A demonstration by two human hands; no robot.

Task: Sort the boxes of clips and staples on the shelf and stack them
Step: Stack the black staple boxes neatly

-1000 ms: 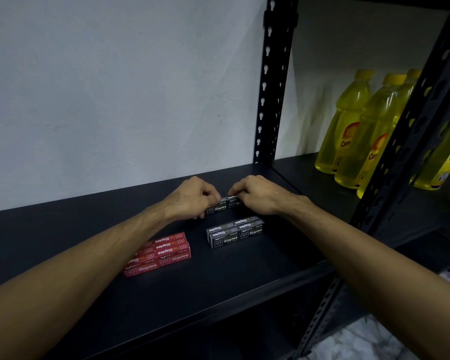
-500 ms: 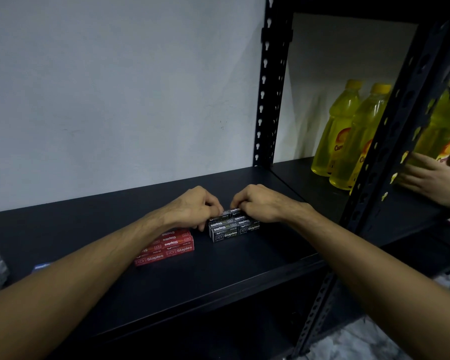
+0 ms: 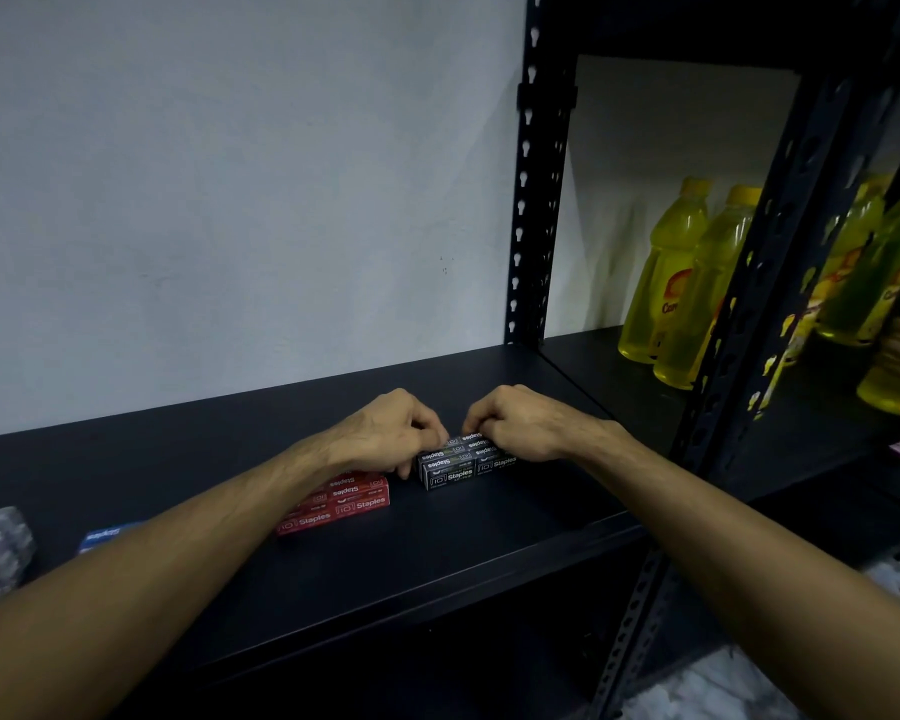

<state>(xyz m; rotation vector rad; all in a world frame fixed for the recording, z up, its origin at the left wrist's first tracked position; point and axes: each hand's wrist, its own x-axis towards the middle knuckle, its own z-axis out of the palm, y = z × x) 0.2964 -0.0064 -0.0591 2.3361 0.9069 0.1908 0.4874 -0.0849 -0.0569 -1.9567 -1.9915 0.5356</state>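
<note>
Step in hand: squaring the black staple boxes (image 3: 463,465) stack, mid-shelf (image 3: 489,553). Left hand (image 3: 385,433) and right hand (image 3: 520,426) pinch its ends with curled fingers. Next: release without shifting; red staple boxes (image 3: 341,504) lie just beside.

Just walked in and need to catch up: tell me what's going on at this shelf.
A person is stacking staple boxes on a dark shelf. Both the left hand and the right hand grip the black staple boxes, setting a row on top. The red staple boxes sit stacked just left of them.
</note>
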